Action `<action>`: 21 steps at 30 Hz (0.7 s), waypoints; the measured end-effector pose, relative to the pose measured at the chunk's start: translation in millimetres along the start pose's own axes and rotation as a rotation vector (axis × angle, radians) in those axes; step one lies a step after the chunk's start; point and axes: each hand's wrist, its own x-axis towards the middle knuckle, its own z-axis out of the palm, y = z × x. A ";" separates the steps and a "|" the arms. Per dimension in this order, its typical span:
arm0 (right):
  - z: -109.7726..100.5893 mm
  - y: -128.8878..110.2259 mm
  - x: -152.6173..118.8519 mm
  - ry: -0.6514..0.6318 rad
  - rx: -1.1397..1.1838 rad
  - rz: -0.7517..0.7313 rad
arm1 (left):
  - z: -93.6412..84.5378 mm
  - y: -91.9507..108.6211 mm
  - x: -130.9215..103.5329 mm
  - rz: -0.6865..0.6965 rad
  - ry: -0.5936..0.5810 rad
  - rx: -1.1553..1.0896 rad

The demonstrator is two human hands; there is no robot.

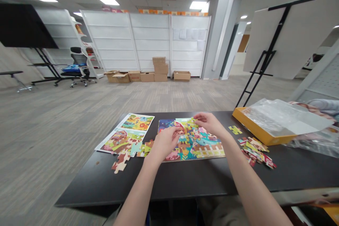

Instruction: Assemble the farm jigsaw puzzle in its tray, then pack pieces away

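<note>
A colourful jigsaw puzzle [209, 150], with a picture board under it, lies partly assembled on the black table. My left hand [167, 142] rests over its left half, fingers bent together beside a red barn piece [179, 125]; what they pinch is hidden. At the puzzle's top edge, my right hand [210, 123] is closed on a light green puzzle piece [195, 121]. Left of the puzzle is a printed picture sheet [137, 123], with brown and cream pieces [120, 162] at its lower corner. Several loose pieces [255, 151] are heaped to the right, near a separate green piece [235, 130].
A yellow box tray [280, 139] holding clear plastic wrap [278, 114] stands on the right of the black table [106, 187]. Beyond the table are a black easel stand [261, 67], cardboard boxes [160, 69], white shelving [150, 39] and an office chair [78, 67].
</note>
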 end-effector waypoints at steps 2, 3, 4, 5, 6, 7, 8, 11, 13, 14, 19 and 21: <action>6.6 2.6 5.0 -0.075 0.032 -0.006 | 8.0 1.8 7.4 -0.016 0.020 -0.101; 8.5 6.3 6.4 -0.084 0.029 -0.002 | 11.5 3.0 10.6 -0.014 0.016 -0.110; 9.4 11.3 7.2 -0.080 0.018 0.007 | 14.6 4.7 13.3 -0.005 0.007 -0.095; 9.3 17.0 7.8 -0.066 0.000 0.018 | 17.4 6.9 15.4 0.017 -0.010 -0.060; 8.3 22.9 8.2 -0.051 -0.020 0.028 | 20.1 9.7 16.9 0.049 -0.035 -0.016; 6.5 28.4 8.6 -0.039 -0.041 0.035 | 22.8 13.1 17.9 0.092 -0.063 0.031; 4.2 33.0 9.0 -0.033 -0.060 0.035 | 25.6 16.7 18.5 0.138 -0.093 0.075; -4.1 41.4 10.8 -0.021 -0.117 0.029 | 35.6 27.7 19.9 0.218 -0.150 0.166; -8.6 44.2 12.1 -0.009 -0.162 0.042 | 42.6 33.5 21.0 0.221 -0.156 0.191; -10.0 45.7 12.7 0.000 -0.181 0.051 | 45.7 35.6 21.7 0.217 -0.154 0.195; -4.5 58.5 16.5 0.052 -0.185 0.064 | 54.0 39.8 24.9 0.217 -0.142 0.201; 1.4 63.5 17.6 0.056 -0.162 0.072 | 54.5 39.4 25.5 0.230 -0.144 0.208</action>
